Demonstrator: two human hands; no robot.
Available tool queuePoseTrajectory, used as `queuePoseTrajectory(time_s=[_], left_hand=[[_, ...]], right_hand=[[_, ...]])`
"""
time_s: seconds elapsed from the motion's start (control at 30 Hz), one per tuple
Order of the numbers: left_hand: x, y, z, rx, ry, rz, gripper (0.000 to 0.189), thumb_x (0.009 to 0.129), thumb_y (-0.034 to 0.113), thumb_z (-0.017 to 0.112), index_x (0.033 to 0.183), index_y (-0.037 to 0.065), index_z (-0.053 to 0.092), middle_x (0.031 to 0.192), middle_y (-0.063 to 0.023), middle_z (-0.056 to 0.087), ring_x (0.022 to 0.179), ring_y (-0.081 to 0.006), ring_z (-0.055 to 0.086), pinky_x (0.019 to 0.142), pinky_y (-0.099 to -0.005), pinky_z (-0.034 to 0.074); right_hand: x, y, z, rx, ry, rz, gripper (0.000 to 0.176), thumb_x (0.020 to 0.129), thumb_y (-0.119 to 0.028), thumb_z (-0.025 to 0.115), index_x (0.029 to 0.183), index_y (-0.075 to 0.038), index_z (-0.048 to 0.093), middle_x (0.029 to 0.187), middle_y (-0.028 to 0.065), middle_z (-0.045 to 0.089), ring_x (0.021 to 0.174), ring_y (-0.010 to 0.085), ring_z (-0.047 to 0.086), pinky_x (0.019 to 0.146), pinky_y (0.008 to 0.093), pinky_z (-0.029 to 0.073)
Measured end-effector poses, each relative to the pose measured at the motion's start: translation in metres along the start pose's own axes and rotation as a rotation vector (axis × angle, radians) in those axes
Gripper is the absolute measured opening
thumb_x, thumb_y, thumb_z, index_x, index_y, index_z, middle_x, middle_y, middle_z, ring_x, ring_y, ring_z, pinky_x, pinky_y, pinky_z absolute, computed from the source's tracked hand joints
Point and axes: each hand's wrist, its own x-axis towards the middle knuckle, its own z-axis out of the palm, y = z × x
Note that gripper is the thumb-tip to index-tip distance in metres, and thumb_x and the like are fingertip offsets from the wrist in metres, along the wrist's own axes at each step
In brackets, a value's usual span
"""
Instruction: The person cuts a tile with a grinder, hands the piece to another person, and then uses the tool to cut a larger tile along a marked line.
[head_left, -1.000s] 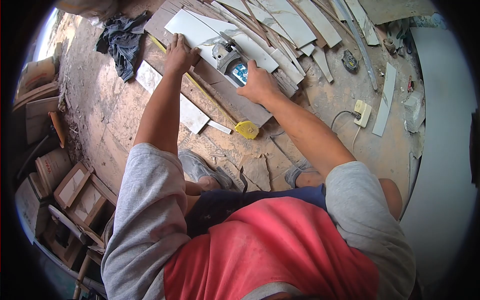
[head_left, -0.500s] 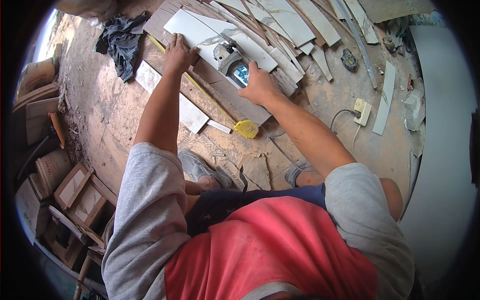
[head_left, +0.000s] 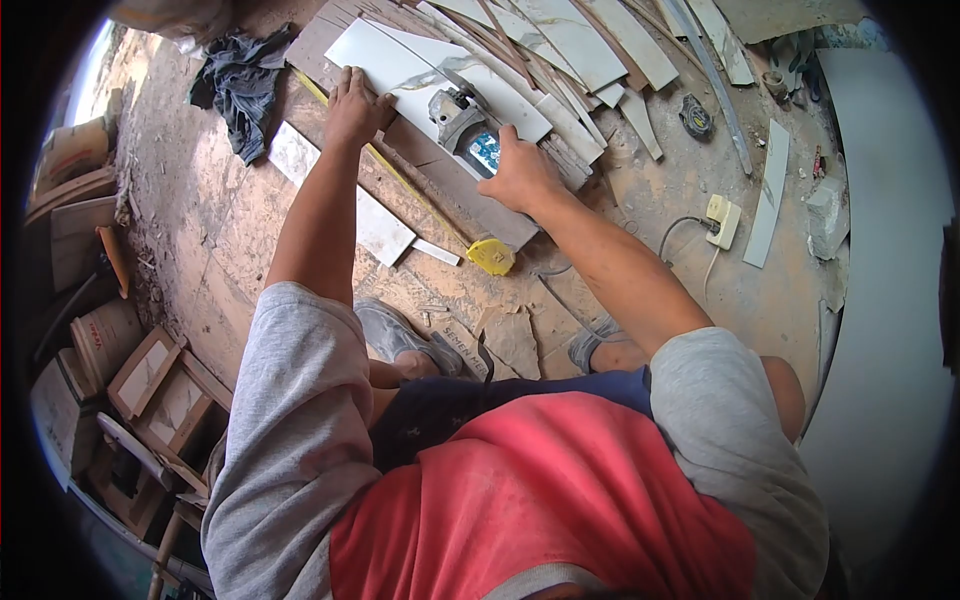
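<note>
A white marble-patterned tile (head_left: 405, 75) lies on a flat brown board (head_left: 515, 228), with a dark straight line running along it. My left hand (head_left: 355, 108) rests on the tile's near left edge, its fingers stretched out over the surface. In my right hand (head_left: 525, 175) is the blue-labelled body of an angle grinder (head_left: 462, 125), gripped from behind. Its disc (head_left: 462, 84) stands on edge over the tile, at the end of the line. Beside the board, a yellow tape measure (head_left: 491, 256) lies with its blade pulled out.
Several tile strips (head_left: 570, 40) are piled beyond the grinder. A second tape measure (head_left: 696, 117), an extension socket (head_left: 722, 222) with a plugged-in cord and a narrow tile strip (head_left: 768, 195) lie at right. A dark cloth (head_left: 240, 90) and another tile piece (head_left: 380, 228) lie at left.
The grinder has shifted very slightly toward me along the line on the tile. My left hand stays in place on the tile.
</note>
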Motion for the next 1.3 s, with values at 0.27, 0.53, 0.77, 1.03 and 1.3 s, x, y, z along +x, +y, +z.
queuePoseTrajectory(time_s=[0.27,0.53,0.77,1.03,1.3], left_hand=[[0.0,0.0,0.0,0.015,-0.015,-0.01,0.087,0.089,0.054,0.061,0.153,0.005,0.026,0.162,-0.0136,0.02,0.148,-0.0335,0.022,0.121,-0.0389,0.019],[-0.001,0.003,-0.004,-0.001,-0.033,-0.024,0.088,0.089,0.053,0.061,0.153,0.005,0.026,0.162,-0.0138,0.019,0.148,-0.0343,0.021,0.122,-0.0393,0.019],[0.001,0.0,0.0,-0.006,-0.031,-0.022,0.088,0.089,0.053,0.062,0.153,0.005,0.025,0.162,-0.0145,0.019,0.148,-0.0363,0.02,0.122,-0.04,0.019],[0.003,-0.002,0.004,-0.001,-0.016,-0.006,0.087,0.09,0.052,0.062,0.153,0.004,0.025,0.162,-0.0153,0.019,0.147,-0.0367,0.021,0.121,-0.0402,0.019],[0.001,0.0,0.001,0.001,-0.026,-0.005,0.087,0.09,0.052,0.061,0.152,0.001,0.027,0.16,-0.0186,0.022,0.148,-0.034,0.021,0.122,-0.0394,0.018]], right_hand=[[-0.003,0.002,-0.001,-0.009,-0.012,0.017,0.072,0.075,-0.028,0.076,0.128,0.0,0.037,0.113,0.0248,0.065,0.108,0.0381,0.065,0.092,0.0447,0.054],[-0.004,0.006,0.001,-0.011,-0.016,0.027,0.073,0.074,-0.029,0.077,0.129,-0.001,0.037,0.114,0.0244,0.065,0.108,0.0387,0.064,0.093,0.0449,0.053],[-0.007,0.009,0.002,0.013,0.034,-0.005,0.068,0.071,-0.027,0.077,0.12,0.002,0.04,0.105,0.0277,0.066,0.101,0.0422,0.065,0.09,0.0473,0.052],[-0.011,0.01,-0.002,-0.017,-0.037,0.041,0.074,0.074,-0.029,0.078,0.13,-0.001,0.037,0.115,0.0239,0.065,0.108,0.0376,0.064,0.093,0.0447,0.053],[-0.016,0.013,-0.002,-0.013,-0.022,0.036,0.073,0.074,-0.029,0.077,0.128,-0.002,0.038,0.113,0.0237,0.066,0.108,0.0379,0.065,0.093,0.0456,0.053]])
